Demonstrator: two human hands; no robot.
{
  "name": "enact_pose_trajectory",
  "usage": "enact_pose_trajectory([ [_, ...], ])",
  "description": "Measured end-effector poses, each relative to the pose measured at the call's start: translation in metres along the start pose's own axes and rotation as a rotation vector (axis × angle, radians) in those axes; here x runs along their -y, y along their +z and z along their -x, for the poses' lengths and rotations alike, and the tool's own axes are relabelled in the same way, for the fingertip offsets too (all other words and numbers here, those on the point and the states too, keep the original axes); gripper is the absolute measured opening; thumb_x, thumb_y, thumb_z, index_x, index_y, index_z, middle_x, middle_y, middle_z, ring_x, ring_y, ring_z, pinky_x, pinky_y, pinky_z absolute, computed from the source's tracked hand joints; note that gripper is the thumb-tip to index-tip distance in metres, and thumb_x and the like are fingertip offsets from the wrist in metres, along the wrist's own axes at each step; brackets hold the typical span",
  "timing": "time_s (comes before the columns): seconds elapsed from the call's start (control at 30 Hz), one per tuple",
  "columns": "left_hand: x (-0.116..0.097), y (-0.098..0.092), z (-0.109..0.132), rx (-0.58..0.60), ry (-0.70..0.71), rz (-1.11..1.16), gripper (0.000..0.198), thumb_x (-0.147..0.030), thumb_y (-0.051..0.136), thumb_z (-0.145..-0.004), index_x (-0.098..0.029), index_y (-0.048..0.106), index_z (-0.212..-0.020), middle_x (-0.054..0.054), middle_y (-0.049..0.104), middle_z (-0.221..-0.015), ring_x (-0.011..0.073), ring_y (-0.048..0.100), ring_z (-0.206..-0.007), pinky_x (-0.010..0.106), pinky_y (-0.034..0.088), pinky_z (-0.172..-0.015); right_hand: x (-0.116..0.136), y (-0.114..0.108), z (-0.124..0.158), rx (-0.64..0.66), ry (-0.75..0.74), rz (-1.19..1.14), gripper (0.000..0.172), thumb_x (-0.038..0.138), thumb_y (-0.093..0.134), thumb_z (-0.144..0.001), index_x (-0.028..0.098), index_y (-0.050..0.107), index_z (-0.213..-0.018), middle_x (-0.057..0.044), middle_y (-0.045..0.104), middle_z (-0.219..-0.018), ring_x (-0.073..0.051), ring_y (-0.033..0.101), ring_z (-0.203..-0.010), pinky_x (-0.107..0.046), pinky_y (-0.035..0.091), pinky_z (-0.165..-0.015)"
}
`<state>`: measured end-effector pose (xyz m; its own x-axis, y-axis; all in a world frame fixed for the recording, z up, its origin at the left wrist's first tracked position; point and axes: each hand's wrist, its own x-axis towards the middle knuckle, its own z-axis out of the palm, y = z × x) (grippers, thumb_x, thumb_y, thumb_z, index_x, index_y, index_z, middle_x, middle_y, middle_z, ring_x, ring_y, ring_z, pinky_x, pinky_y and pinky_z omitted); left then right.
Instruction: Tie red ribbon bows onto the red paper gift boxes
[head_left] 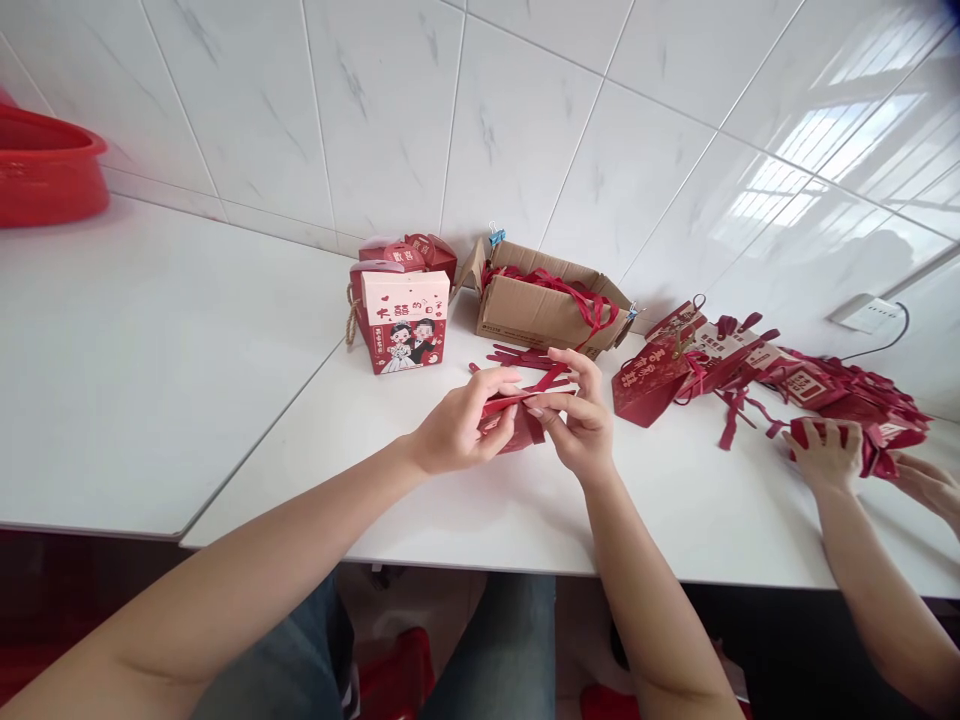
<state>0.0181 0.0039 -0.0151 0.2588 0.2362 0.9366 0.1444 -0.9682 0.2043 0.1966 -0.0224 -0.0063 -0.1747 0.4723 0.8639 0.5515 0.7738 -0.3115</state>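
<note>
Between my two hands, just above the white table, is a small red paper box [519, 432], partly covered by my fingers. My left hand [459, 425] grips its left edge with thumb and fingers. At its upper right, my right hand [576, 418] pinches a red ribbon [553, 377] against the box. Exactly how the ribbon passes through is hidden by the fingertips. Several red strips [517, 357] lie on the table just behind my hands.
Behind left stand printed red gift boxes [405, 325]. A cardboard box [547, 310] of red ribbons sits by the tiled wall. Red bags [656, 380] lie to the right, where a co-worker's hands [829, 455] handle another. A red basin [52, 165] is far left.
</note>
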Motion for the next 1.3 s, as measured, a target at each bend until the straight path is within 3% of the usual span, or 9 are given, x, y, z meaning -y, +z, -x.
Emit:
enact_pose_trajectory([
  [0.07, -0.001, 0.000, -0.001, 0.003, 0.013, 0.013, 0.041, -0.011, 0.053, -0.083, -0.019, 0.042, -0.122, 0.006, 0.068, -0.094, 0.0145, 0.069, -0.078, 0.024, 0.056, -0.067, 0.000, 0.000, 0.000, -0.041, 0.038, -0.051, 0.004, 0.025, 0.064, -0.083, 0.026, 0.067, -0.084, -0.006, 0.054, -0.125, -0.027, 0.052, -0.118, -0.048, 0.046, -0.094],
  [0.2, -0.003, -0.001, -0.001, 0.027, 0.013, 0.055, 0.041, -0.011, 0.054, -0.083, -0.020, 0.041, -0.121, 0.005, 0.067, -0.090, 0.0151, 0.068, -0.078, 0.026, 0.055, -0.071, 0.003, 0.000, -0.001, -0.016, 0.144, -0.182, 0.027, 0.030, 0.067, -0.080, 0.024, 0.058, -0.105, -0.008, 0.063, -0.112, -0.025, 0.060, -0.106, -0.040, 0.053, -0.082],
  [0.3, -0.002, 0.000, 0.000, 0.015, -0.024, 0.023, 0.046, -0.020, 0.061, -0.079, -0.021, 0.040, -0.120, 0.006, 0.062, -0.096, 0.0171, 0.066, -0.081, 0.029, 0.055, -0.071, 0.008, 0.001, -0.002, 0.071, 0.192, -0.173, 0.010, 0.030, 0.063, -0.083, 0.023, 0.062, -0.090, -0.004, 0.068, -0.084, -0.018, 0.065, -0.078, -0.033, 0.053, -0.066],
  [0.37, -0.001, 0.003, 0.001, -0.024, -0.062, -0.058, 0.059, -0.030, 0.071, -0.073, -0.020, 0.038, -0.120, 0.007, 0.058, -0.095, 0.0195, 0.063, -0.083, 0.033, 0.054, -0.072, 0.011, 0.002, -0.001, 0.023, 0.228, -0.141, 0.008, 0.030, 0.062, -0.083, 0.022, 0.060, -0.081, -0.002, 0.066, -0.073, -0.016, 0.062, -0.066, -0.030, 0.051, -0.059],
  [0.47, -0.001, 0.009, 0.003, -0.055, -0.095, -0.165, 0.069, -0.036, 0.077, -0.068, -0.019, 0.036, -0.121, 0.007, 0.054, -0.094, 0.0208, 0.058, -0.085, 0.035, 0.053, -0.073, 0.013, 0.007, 0.000, -0.091, 0.281, -0.108, 0.013, 0.031, 0.066, -0.079, 0.022, 0.057, -0.079, 0.000, 0.063, -0.071, -0.014, 0.060, -0.063, -0.028, 0.050, -0.056],
  [0.67, -0.003, 0.012, 0.003, -0.040, -0.165, -0.179, 0.063, -0.021, 0.067, -0.073, -0.019, 0.030, -0.125, 0.007, 0.051, -0.097, 0.0196, 0.057, -0.087, 0.033, 0.052, -0.072, 0.012, 0.012, 0.001, -0.158, 0.313, -0.121, 0.020, 0.031, 0.070, -0.074, 0.023, 0.053, -0.076, 0.002, 0.061, -0.067, -0.013, 0.057, -0.060, -0.026, 0.048, -0.053],
  [0.9, -0.003, -0.021, -0.011, 0.237, -0.326, -0.149, 0.053, -0.023, 0.065, -0.075, -0.019, 0.037, -0.121, 0.008, 0.057, -0.100, 0.0193, 0.061, -0.089, 0.029, 0.052, -0.070, 0.009, 0.012, 0.000, -0.189, 0.325, -0.104, 0.022, 0.034, 0.069, -0.074, 0.022, 0.051, -0.075, 0.003, 0.060, -0.064, -0.012, 0.054, -0.055, -0.025, 0.044, -0.049],
  [1.1, -0.011, -0.047, 0.000, 0.407, -0.572, -0.167, 0.016, -0.033, 0.060, -0.082, -0.018, 0.056, -0.078, 0.000, 0.062, -0.068, 0.0128, 0.057, -0.055, 0.022, 0.044, -0.047, 0.008, 0.012, -0.001, -0.237, 0.307, -0.091, 0.021, 0.033, 0.069, -0.075, 0.022, 0.051, -0.075, 0.003, 0.059, -0.064, -0.012, 0.053, -0.054, -0.024, 0.044, -0.048],
  [1.3, -0.022, -0.078, -0.003, 0.307, -0.477, -0.107, 0.018, -0.031, 0.062, -0.082, -0.018, 0.069, -0.073, 0.002, 0.069, -0.067, 0.0116, 0.058, -0.054, 0.021, 0.047, -0.049, 0.007, 0.013, 0.000, -0.245, 0.309, -0.090, 0.022, 0.034, 0.068, -0.075, 0.022, 0.050, -0.076, 0.003, 0.059, -0.065, -0.012, 0.053, -0.054, -0.024, 0.044, -0.048],
])
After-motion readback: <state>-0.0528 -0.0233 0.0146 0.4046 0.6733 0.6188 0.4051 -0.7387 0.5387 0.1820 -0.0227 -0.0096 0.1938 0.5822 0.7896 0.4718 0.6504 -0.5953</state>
